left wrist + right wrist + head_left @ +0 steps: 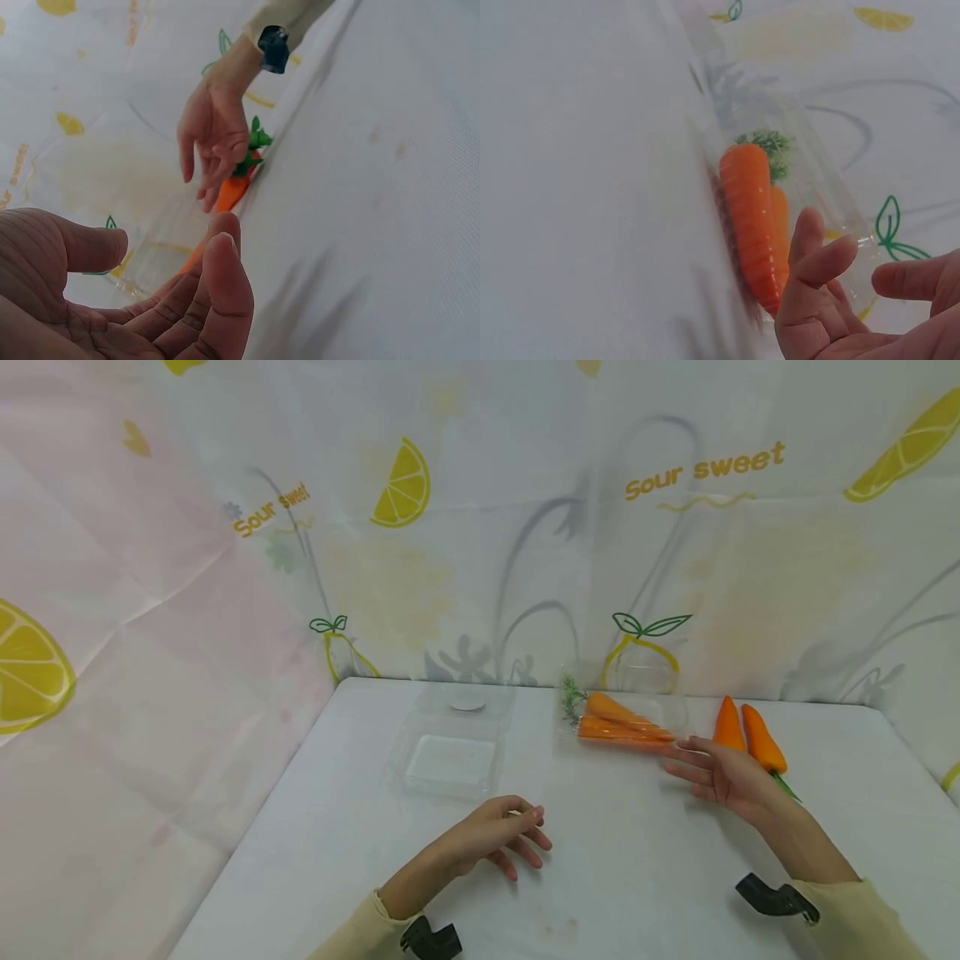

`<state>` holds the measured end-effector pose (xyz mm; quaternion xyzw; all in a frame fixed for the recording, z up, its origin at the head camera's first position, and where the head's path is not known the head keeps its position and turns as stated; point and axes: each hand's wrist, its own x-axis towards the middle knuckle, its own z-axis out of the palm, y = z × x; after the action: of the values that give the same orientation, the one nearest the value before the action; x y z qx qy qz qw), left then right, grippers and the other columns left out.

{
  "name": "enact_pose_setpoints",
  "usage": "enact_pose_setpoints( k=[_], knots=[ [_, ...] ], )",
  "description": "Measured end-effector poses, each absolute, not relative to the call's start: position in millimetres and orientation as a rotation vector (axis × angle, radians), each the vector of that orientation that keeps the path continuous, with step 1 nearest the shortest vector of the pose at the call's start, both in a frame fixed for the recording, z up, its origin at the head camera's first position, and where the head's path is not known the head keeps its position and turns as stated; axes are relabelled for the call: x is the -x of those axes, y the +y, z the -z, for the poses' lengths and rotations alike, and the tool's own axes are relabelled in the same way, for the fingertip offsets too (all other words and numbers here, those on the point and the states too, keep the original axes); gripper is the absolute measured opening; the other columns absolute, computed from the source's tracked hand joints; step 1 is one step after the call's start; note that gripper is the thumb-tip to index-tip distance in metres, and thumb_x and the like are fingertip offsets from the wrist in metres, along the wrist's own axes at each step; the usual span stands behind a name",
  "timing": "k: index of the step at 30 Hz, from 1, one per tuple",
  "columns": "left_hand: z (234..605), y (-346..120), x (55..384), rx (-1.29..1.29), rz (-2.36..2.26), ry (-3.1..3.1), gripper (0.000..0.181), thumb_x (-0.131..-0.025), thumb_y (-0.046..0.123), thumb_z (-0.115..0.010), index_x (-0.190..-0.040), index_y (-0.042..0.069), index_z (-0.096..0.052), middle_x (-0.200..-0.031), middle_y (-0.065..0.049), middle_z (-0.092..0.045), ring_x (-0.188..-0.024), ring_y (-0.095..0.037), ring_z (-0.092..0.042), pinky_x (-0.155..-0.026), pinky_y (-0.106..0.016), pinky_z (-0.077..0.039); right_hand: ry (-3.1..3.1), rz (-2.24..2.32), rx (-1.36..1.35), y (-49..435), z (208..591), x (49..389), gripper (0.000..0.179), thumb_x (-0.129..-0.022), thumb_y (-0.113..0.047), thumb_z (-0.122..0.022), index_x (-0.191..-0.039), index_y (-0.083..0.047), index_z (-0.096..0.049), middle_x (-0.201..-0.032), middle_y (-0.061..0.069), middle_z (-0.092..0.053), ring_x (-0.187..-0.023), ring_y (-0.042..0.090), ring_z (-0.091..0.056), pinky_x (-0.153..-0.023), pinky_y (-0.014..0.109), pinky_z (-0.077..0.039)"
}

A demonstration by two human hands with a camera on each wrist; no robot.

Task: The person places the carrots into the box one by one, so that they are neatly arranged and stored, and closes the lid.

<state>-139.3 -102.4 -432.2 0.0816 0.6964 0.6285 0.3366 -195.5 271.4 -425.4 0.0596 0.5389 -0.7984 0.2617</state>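
Note:
My left hand (497, 837) hovers over the front middle of the table, fingers loosely bent and holding nothing. My right hand (723, 778) is held palm inward beside a clear plastic box (678, 714), fingers loosely spread with nothing between them. Inside that box lie orange carrots (748, 217) with feathery green tops. Whether the right fingertips touch the box, I cannot tell. Just behind the right hand are two pointed orange vegetables (763, 739) with green stems, perhaps peppers; the hand partly covers one.
Another clear plastic box (450, 764), its lid folded back, stands on the left of the white table (600, 877). A pale label or disc (467, 702) shows at its lid. A printed cloth with lemon slices (402, 485) hangs along the back and left edges.

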Motion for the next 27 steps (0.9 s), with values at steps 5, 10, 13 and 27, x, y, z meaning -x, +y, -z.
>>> enact_pose_setpoints(
  k=[5,10,13,27],
  knots=[
    [432.5,-102.9,139.3,-0.233,-1.64,1.812,0.041,-0.102,0.033,-0.054,-0.115,-0.005,-0.056,-0.098,-0.011,-0.072,-0.08,-0.021,-0.072,-0.051,-0.025,-0.054,1.644,2.038,-0.087,277.8,425.4,191.8,0.054,-0.107,-0.034,-0.044,-0.147,-0.002,-0.031,-0.114,-0.005,-0.071,-0.101,0.012,-0.069,-0.078,0.026,-0.056],
    [429.3,-105.2,140.3,-0.276,-1.626,1.846,0.04,-0.102,0.033,-0.056,-0.118,-0.004,-0.055,-0.098,-0.01,-0.073,-0.082,-0.022,-0.072,-0.054,-0.027,-0.055,1.997,1.755,-0.007,283.9,420.8,183.9,0.071,-0.106,-0.043,-0.041,-0.152,0.008,-0.019,-0.121,-0.002,-0.068,-0.101,0.006,-0.067,-0.083,0.032,-0.054],
    [426.1,-108.5,142.1,-0.285,-1.606,1.871,0.041,-0.102,0.033,-0.055,-0.121,-0.003,-0.054,-0.099,-0.009,-0.073,-0.083,-0.023,-0.072,-0.057,-0.029,-0.056,2.123,1.669,0.035,286.5,417.1,177.2,0.071,-0.106,-0.044,-0.041,-0.151,0.007,-0.022,-0.126,0.003,-0.065,-0.101,0.006,-0.066,-0.081,0.035,-0.053],
    [407.6,-129.0,154.1,-0.308,-1.624,1.979,0.046,-0.102,0.032,-0.057,-0.128,-0.005,-0.05,-0.104,-0.014,-0.071,-0.087,-0.024,-0.071,-0.065,-0.035,-0.058,2.283,1.644,0.233,302.2,412.1,155.8,0.027,-0.107,-0.03,-0.041,-0.132,-0.021,-0.048,-0.118,-0.013,-0.064,-0.1,0.005,-0.064,-0.073,0.035,-0.053]
  ],
)
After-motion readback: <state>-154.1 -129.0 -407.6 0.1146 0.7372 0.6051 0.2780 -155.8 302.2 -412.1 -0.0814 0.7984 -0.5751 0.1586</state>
